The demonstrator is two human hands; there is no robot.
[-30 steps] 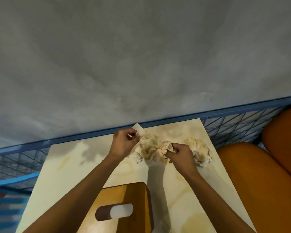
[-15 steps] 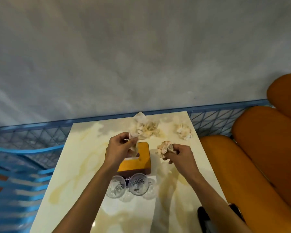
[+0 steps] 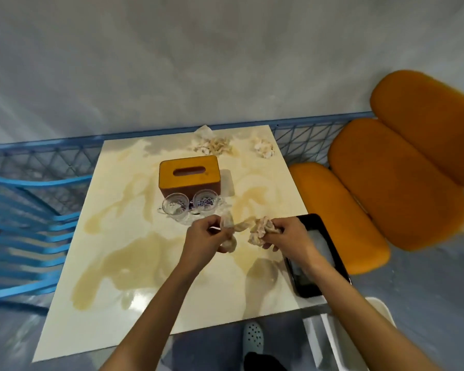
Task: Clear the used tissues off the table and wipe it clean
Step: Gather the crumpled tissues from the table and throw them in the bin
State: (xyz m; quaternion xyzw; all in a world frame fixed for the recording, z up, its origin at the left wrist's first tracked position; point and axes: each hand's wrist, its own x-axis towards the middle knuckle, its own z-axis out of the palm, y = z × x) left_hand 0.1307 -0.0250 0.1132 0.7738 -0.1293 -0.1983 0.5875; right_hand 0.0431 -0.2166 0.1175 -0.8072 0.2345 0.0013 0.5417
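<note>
My left hand [image 3: 202, 241] grips a stained, twisted tissue [image 3: 228, 231] above the cream table [image 3: 113, 263]. My right hand [image 3: 284, 235] grips a crumpled tissue wad [image 3: 260, 228] just to its right; the two pieces nearly touch between the hands. Two more used tissue piles lie at the table's far edge: a larger one [image 3: 212, 144] behind the tissue box and a small ball [image 3: 264, 147] near the far right corner. Brownish stains spread over the tabletop.
An orange tissue box [image 3: 189, 176] stands mid-table with two glass cups [image 3: 175, 204] [image 3: 204, 201] in front of it. A black tablet [image 3: 314, 253] lies at the right edge. Orange cushioned seating [image 3: 386, 183] is to the right, a blue chair [image 3: 24, 231] to the left.
Both hands have pulled back from the far edge toward the table's near middle, each carrying a tissue. The view has drawn back, showing the cups, tablet and whole table.
</note>
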